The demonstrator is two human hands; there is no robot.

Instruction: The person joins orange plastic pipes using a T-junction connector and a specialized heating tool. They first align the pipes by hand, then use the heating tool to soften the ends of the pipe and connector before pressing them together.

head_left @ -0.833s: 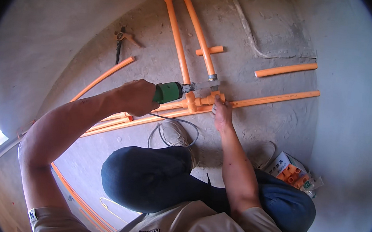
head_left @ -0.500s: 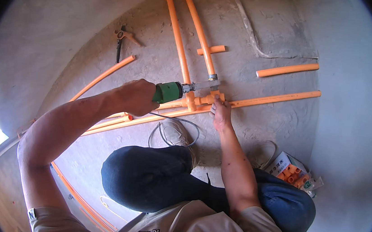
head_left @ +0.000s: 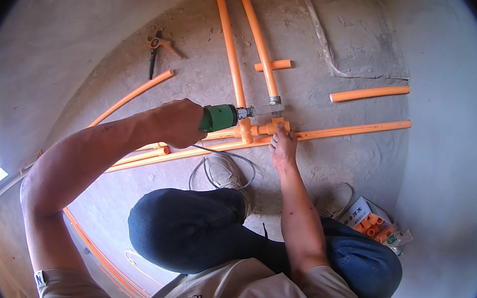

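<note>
My left hand (head_left: 180, 122) grips the green handle (head_left: 217, 117) of a pipe fusion tool, whose flat metal plate (head_left: 263, 110) reaches to the right. An orange pipe (head_left: 253, 25) meets a metal socket (head_left: 275, 99) on the plate's upper side. My right hand (head_left: 283, 142) is closed on an orange tee fitting (head_left: 279, 125) against the plate's lower side. Just left of it, more orange fittings (head_left: 245, 131) join another upright pipe (head_left: 228, 46).
Loose orange pipes (head_left: 369, 93) lie on the concrete floor (head_left: 348, 44). A pipe cutter (head_left: 162, 48) lies upper left. A cable (head_left: 253, 165) loops by my left shoe (head_left: 221, 170). A box of orange fittings (head_left: 372, 227) sits by my right knee, near a pale wall (head_left: 451, 171).
Both hands keep their grips. The tool and pipes appear very slightly shifted right in the picture; otherwise little differs.
</note>
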